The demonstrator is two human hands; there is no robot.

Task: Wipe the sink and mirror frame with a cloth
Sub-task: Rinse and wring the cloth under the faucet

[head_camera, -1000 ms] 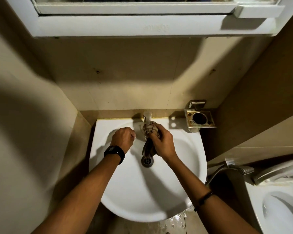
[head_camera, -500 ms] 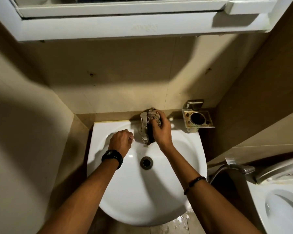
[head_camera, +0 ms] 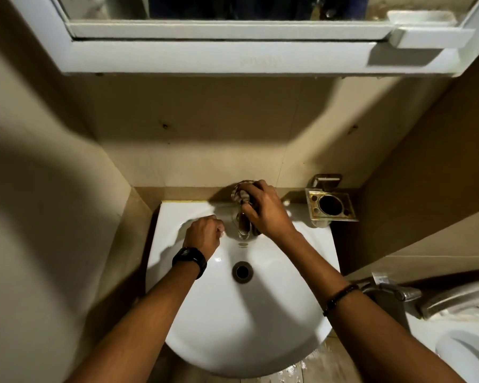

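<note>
A white sink [head_camera: 263, 322] is fixed in a beige corner, with its drain [head_camera: 242, 271] in the middle of the bowl. My right hand [head_camera: 266, 212] grips a bunched brown cloth [head_camera: 241, 192] and presses it on top of the metal tap [head_camera: 243, 228] at the back of the sink. My left hand [head_camera: 205, 234] is a closed fist resting on the sink's back left rim, a watch on its wrist. The white mirror frame [head_camera: 205, 55] hangs on the wall above, and only its lower edge shows.
A brass holder [head_camera: 331, 204] with a round hole is mounted on the wall right of the tap. A toilet [head_camera: 465, 352] and a metal spray handle [head_camera: 393, 291] stand at the lower right. The floor below the sink is wet.
My right hand has lifted the cloth from near the drain up along the tap to its top at the back. The left fist has stayed on the rim. The view has tilted up.
</note>
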